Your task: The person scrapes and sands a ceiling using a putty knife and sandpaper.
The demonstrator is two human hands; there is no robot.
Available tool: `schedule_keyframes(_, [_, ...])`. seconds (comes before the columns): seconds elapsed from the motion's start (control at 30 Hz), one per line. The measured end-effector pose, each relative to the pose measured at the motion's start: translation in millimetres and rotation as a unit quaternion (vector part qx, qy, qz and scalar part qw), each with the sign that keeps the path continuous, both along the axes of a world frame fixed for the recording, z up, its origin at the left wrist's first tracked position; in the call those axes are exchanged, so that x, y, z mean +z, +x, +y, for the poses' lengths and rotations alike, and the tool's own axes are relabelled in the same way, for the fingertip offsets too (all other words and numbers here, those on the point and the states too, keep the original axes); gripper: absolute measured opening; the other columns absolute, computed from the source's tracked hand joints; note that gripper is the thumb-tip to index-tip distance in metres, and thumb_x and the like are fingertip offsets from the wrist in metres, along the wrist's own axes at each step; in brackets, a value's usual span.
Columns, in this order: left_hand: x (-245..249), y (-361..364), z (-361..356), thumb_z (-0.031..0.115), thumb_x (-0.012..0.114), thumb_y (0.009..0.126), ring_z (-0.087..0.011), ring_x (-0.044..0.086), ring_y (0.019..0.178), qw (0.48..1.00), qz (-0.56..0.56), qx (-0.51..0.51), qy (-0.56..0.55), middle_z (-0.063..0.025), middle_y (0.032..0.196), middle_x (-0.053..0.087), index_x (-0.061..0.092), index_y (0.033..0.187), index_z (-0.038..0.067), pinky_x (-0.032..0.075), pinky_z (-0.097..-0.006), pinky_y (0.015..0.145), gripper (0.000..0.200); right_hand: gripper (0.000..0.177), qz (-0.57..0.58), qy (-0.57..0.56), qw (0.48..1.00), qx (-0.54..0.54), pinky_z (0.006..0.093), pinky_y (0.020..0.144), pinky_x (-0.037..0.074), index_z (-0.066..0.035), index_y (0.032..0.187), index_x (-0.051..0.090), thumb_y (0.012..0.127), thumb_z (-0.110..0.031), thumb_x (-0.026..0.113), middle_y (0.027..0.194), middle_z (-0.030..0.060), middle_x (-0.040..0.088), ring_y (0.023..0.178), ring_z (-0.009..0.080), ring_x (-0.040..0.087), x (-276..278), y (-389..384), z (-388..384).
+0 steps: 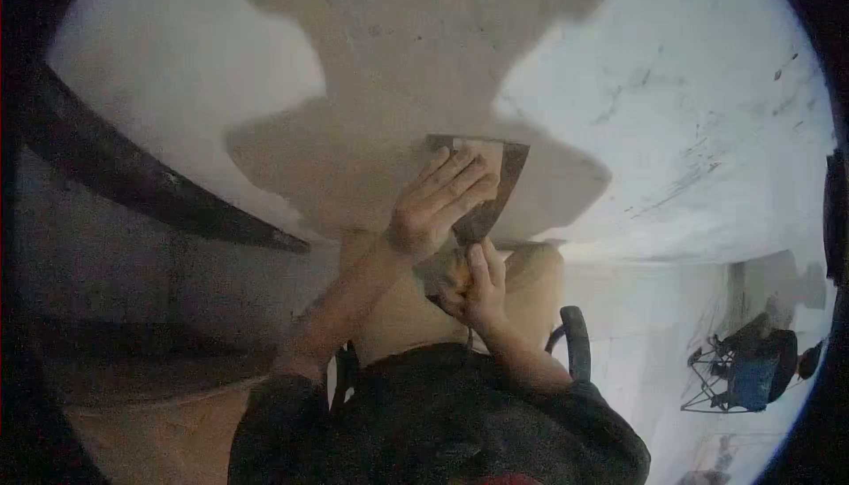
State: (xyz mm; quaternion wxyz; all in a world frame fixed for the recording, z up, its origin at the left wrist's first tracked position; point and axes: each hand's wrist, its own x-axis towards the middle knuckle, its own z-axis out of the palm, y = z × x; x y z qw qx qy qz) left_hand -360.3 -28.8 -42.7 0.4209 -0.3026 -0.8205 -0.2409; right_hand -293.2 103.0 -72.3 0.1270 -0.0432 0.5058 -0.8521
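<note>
A broad putty knife with a dark blade lies in front of me, its wide edge pointing away. My right hand is wrapped round its narrow handle end, where a bit of yellow shows near the fingers. My left hand reaches across from the left, its fingers extended and pressed together on a thin beige piece that lies flat against the blade. What this piece is made of cannot be made out. Part of the blade is hidden under the left hand.
A pale, scuffed surface carries a large shadow beyond the hands. A dark strip runs along the left. Beside my right arm is a dark chair arm. A folding chair appears at far right.
</note>
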Motion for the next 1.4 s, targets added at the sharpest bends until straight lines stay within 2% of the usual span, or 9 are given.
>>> schedule_keyframes(0.33, [18, 1, 6, 0.012, 0.064, 0.079, -0.0222, 0.051, 0.119, 0.998, 0.017, 0.012, 0.052, -0.0074, 0.120, 0.060, 0.066, 0.109, 0.009, 0.034, -0.0421, 0.106, 0.031, 0.032, 0.057, 0.034, 0.998, 0.011, 0.0221, 0.036, 0.031, -0.003, 0.118, 0.045, 0.099, -0.028, 0.039, 0.064, -0.0002, 0.046, 0.042, 0.0061, 0.038, 27, -3, -2])
schedule_keyframes(0.47, [31, 24, -5, 0.011, 0.065, 0.078, -0.0215, 0.051, 0.119, 0.999, 0.019, 0.030, 0.033, -0.0066, 0.119, 0.060, 0.066, 0.107, 0.009, 0.035, -0.0418, 0.106, 0.029, 0.031, -0.027, 0.033, 0.997, 0.070, 0.0250, 0.059, 0.044, 0.000, 0.111, 0.050, 0.096, -0.026, 0.041, 0.083, 0.0057, 0.056, 0.068, 0.0105, 0.051, 31, 18, 4])
schedule_keyframes(0.6, [11, 36, -7, 0.010, 0.067, 0.076, -0.0214, 0.051, 0.119, 0.997, 0.037, 0.033, 0.051, -0.0058, 0.120, 0.060, 0.067, 0.106, 0.010, 0.037, -0.0411, 0.105, 0.030, 0.024, 0.002, 0.025, 1.000, 0.014, 0.0216, 0.035, 0.032, -0.004, 0.101, 0.046, 0.097, -0.026, 0.040, 0.071, 0.0035, 0.050, 0.046, 0.0076, 0.043, 17, 31, -12])
schedule_keyframes(0.7, [21, 37, -16, 0.011, 0.068, 0.075, -0.0210, 0.050, 0.120, 0.998, 0.025, 0.029, 0.042, -0.0048, 0.121, 0.060, 0.067, 0.106, 0.012, 0.037, -0.0417, 0.106, 0.031, 0.024, -0.048, -0.040, 0.996, 0.059, 0.0226, 0.033, 0.030, -0.004, 0.105, 0.045, 0.097, -0.026, 0.040, 0.071, 0.0038, 0.050, 0.043, 0.0084, 0.041, 25, 36, -14])
schedule_keyframes(0.73, [25, 42, -18, 0.012, 0.068, 0.074, -0.0208, 0.050, 0.120, 0.998, 0.018, 0.040, 0.038, -0.0044, 0.120, 0.060, 0.067, 0.106, 0.013, 0.036, -0.0419, 0.106, 0.032, 0.025, -0.023, 0.001, 0.999, 0.028, 0.0229, 0.031, 0.028, -0.004, 0.106, 0.044, 0.097, -0.026, 0.040, 0.068, 0.0040, 0.049, 0.040, 0.0090, 0.039, 27, 38, -19])
schedule_keyframes(1.03, [27, 47, -34, 0.014, 0.065, 0.076, -0.0204, 0.049, 0.121, 0.998, 0.010, 0.031, 0.061, -0.0039, 0.121, 0.060, 0.067, 0.106, 0.011, 0.032, -0.0421, 0.109, 0.030, 0.024, -0.068, -0.034, 0.996, 0.050, 0.0222, 0.033, 0.026, -0.006, 0.102, 0.045, 0.099, -0.028, 0.039, 0.061, 0.0023, 0.043, 0.038, 0.0081, 0.033, 45, 45, -36])
schedule_keyframes(1.2, [38, 51, -40, 0.013, 0.064, 0.077, -0.0203, 0.049, 0.121, 0.997, -0.002, 0.030, 0.065, -0.0043, 0.123, 0.058, 0.066, 0.107, 0.011, 0.031, -0.0417, 0.109, 0.029, 0.024, -0.009, 0.029, 0.999, 0.023, 0.0223, 0.034, 0.026, -0.006, 0.102, 0.045, 0.099, -0.029, 0.038, 0.061, 0.0017, 0.043, 0.039, 0.0080, 0.033, 47, 49, -45])
schedule_keyframes(1.37, [38, 55, -39, 0.013, 0.060, 0.081, -0.0218, 0.048, 0.122, 0.998, 0.001, 0.043, 0.044, -0.0038, 0.120, 0.060, 0.066, 0.107, 0.010, 0.030, -0.0438, 0.110, 0.028, 0.026, -0.075, -0.080, 0.993, 0.047, 0.0233, 0.035, 0.027, -0.003, 0.104, 0.045, 0.099, -0.028, 0.040, 0.060, -0.0002, 0.042, 0.040, 0.0070, 0.033, 51, 54, -45])
schedule_keyframes(1.4, [44, 57, -39, 0.013, 0.061, 0.080, -0.0220, 0.048, 0.122, 0.999, 0.001, 0.028, 0.038, -0.0041, 0.121, 0.059, 0.066, 0.107, 0.010, 0.030, -0.0444, 0.110, 0.028, 0.028, 0.007, -0.039, 0.999, 0.025, 0.0229, 0.035, 0.027, -0.002, 0.107, 0.046, 0.098, -0.028, 0.041, 0.060, -0.0005, 0.043, 0.041, 0.0067, 0.034, 47, 50, -48])
